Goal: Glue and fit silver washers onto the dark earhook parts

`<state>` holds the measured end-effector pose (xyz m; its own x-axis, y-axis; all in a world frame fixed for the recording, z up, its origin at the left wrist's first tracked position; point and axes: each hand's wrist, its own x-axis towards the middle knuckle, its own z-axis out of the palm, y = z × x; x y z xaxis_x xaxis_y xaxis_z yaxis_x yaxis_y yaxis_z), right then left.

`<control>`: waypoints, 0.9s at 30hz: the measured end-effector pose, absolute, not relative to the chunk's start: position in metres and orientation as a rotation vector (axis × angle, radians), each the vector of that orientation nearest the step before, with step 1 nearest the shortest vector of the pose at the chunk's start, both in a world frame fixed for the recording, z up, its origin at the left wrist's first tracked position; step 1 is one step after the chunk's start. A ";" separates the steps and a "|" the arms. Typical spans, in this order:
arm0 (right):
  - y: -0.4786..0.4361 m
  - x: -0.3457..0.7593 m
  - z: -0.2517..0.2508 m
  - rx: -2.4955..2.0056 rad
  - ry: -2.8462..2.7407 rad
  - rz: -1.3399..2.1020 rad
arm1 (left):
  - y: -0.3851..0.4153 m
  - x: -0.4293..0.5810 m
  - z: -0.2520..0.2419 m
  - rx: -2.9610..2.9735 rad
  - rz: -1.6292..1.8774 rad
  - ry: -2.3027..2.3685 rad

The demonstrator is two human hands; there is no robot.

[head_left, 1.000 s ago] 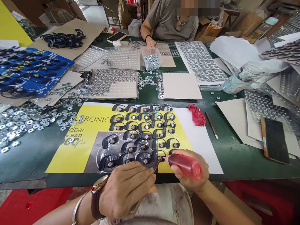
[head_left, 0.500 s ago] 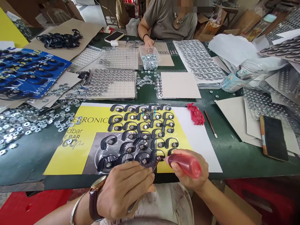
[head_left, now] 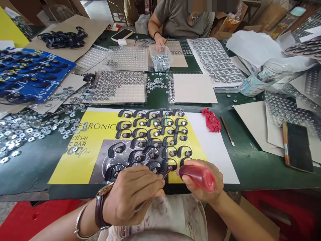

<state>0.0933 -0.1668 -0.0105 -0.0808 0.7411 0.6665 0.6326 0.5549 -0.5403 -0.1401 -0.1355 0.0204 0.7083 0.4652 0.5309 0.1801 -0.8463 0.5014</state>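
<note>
My left hand (head_left: 134, 195) is closed around slim metal tweezers (head_left: 166, 174), mostly hidden under the fingers. Their tip meets the round metal part of one black ear-hook piece (head_left: 171, 167) in the front row. My right hand (head_left: 204, 182) grips a squeeze bottle (head_left: 198, 175) of red liquid, tilted so its nozzle points left, close to that same piece. Rows of these black ear-hook pieces (head_left: 152, 155) with silvery round parts lie under clear film on a printed yellow, grey and white sheet (head_left: 62, 164).
Loose metal washers (head_left: 27, 134) spread at the left. Behind the sheet are filled trays (head_left: 107, 83), a white card (head_left: 195, 88) and a tub of small metal parts (head_left: 160, 62). A crumpled red cloth (head_left: 212, 120), thin stick (head_left: 227, 132) and phone (head_left: 298, 146) lie right. A co-worker's hand (head_left: 159, 41) is opposite.
The camera view has shifted slightly. My hands stay almost in place, with the tweezers and bottle still at the same ear-hook piece. The co-worker's hand has moved slightly by the tub.
</note>
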 end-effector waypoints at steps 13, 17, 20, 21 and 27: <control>-0.164 0.090 -0.004 -0.912 -1.970 0.165 | -0.111 -0.128 0.039 2.246 0.771 0.713; -0.169 0.092 0.002 -0.721 -2.170 0.029 | -0.108 -0.127 0.039 2.224 0.782 0.742; -0.171 0.103 0.007 -0.742 -2.101 0.196 | -0.111 -0.128 0.036 2.214 0.808 0.749; -0.169 0.107 0.007 -0.807 -2.029 0.302 | -0.112 -0.130 0.035 2.207 0.820 0.745; -0.133 0.116 0.001 -1.160 -1.545 0.703 | -0.120 -0.136 0.028 2.455 0.955 0.537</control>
